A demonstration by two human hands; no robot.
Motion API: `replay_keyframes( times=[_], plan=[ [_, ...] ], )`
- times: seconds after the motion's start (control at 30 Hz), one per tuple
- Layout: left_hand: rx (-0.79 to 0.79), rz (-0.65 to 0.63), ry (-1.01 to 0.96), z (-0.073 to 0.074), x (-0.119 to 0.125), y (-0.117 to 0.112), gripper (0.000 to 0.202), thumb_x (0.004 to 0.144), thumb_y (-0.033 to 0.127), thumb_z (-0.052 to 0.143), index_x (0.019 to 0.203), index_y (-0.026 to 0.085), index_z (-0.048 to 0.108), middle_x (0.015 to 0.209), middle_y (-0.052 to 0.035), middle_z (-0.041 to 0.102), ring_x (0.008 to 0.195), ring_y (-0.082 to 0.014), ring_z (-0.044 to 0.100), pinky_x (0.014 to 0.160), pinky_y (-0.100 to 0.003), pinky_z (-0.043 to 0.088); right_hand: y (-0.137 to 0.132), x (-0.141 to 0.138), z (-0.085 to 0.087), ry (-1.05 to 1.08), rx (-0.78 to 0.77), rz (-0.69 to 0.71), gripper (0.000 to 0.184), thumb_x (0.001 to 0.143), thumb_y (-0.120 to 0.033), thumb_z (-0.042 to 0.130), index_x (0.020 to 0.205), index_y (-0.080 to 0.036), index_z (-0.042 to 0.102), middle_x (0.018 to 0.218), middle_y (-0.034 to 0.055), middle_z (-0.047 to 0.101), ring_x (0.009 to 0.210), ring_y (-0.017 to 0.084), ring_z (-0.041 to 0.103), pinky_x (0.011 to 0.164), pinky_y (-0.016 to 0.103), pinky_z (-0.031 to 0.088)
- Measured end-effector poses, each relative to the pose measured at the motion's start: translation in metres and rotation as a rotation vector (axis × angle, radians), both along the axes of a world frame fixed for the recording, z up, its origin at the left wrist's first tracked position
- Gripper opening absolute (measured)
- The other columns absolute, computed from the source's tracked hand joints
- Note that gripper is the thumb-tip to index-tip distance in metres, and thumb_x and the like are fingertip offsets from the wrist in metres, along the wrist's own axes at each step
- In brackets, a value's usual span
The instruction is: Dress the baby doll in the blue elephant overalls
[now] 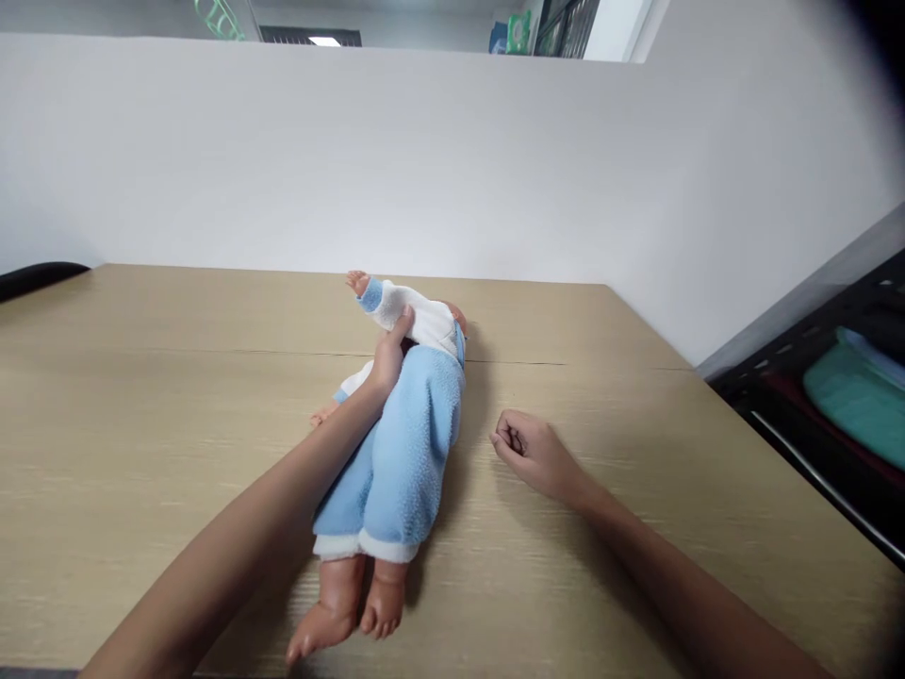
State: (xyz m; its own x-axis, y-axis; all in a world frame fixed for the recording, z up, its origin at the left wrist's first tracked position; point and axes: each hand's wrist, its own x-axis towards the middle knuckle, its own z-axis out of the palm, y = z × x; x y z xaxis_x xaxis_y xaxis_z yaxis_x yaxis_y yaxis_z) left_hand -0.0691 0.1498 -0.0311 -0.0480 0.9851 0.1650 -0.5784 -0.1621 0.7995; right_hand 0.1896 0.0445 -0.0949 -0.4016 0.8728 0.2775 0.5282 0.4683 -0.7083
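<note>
A baby doll [410, 434] in light blue fleece trousers and a white top lies on its side on the wooden table [176, 377], bare feet toward me. My left hand [390, 356] grips the doll's white sleeve near the shoulder, thumb over the raised arm. The doll's raised arm, with its blue cuff, points up and left. My right hand [532, 451] rests on the table just right of the doll, curled into a loose fist with nothing in it. The doll's head is mostly hidden behind its body.
A white partition wall [424, 160] stands along the table's far edge. To the right, beyond the table's edge, a dark shelf [813, 415] holds a teal object [859, 396]. A dark chair back [35, 276] shows at far left.
</note>
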Motion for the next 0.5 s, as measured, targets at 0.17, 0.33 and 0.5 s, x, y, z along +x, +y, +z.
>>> replay_keyframes(
  times=[0.17, 0.33, 0.5],
  plan=[
    [0.064, 0.058, 0.239, 0.002, 0.016, -0.004, 0.058, 0.083, 0.058, 0.084, 0.121, 0.016, 0.072, 0.131, -0.0119, 0.079, 0.142, -0.0366, 0.063, 0.125, -0.048, 0.044, 0.005, 0.0, -0.006, 0.102, -0.012, -0.018, 0.009, 0.092, -0.019, 0.062, 0.095, -0.025, 0.057, 0.069, -0.0056, 0.051, 0.062, 0.016, 0.049, 0.062, 0.031, 0.039],
    [0.159, 0.119, 0.593, 0.0, 0.034, -0.01, 0.048, 0.094, 0.049, 0.07, 0.128, 0.014, 0.07, 0.144, -0.0156, 0.073, 0.146, -0.037, 0.059, 0.128, -0.05, 0.039, 0.01, -0.001, -0.007, 0.332, -0.162, -0.068, 0.036, 0.102, -0.042, 0.065, 0.134, -0.026, 0.062, 0.115, 0.008, 0.073, 0.088, 0.022, 0.069, 0.076, 0.035, 0.056],
    [0.469, 0.0, 1.014, 0.001, 0.054, -0.019, 0.048, 0.092, 0.036, 0.067, 0.135, 0.014, 0.063, 0.141, -0.0173, 0.072, 0.134, -0.0361, 0.065, 0.118, -0.051, 0.047, 0.021, 0.006, -0.005, 0.64, -0.477, -0.081, 0.069, 0.105, -0.075, 0.042, 0.155, -0.03, 0.054, 0.142, 0.0117, 0.072, 0.111, 0.028, 0.074, 0.095, 0.046, 0.06]
  ],
)
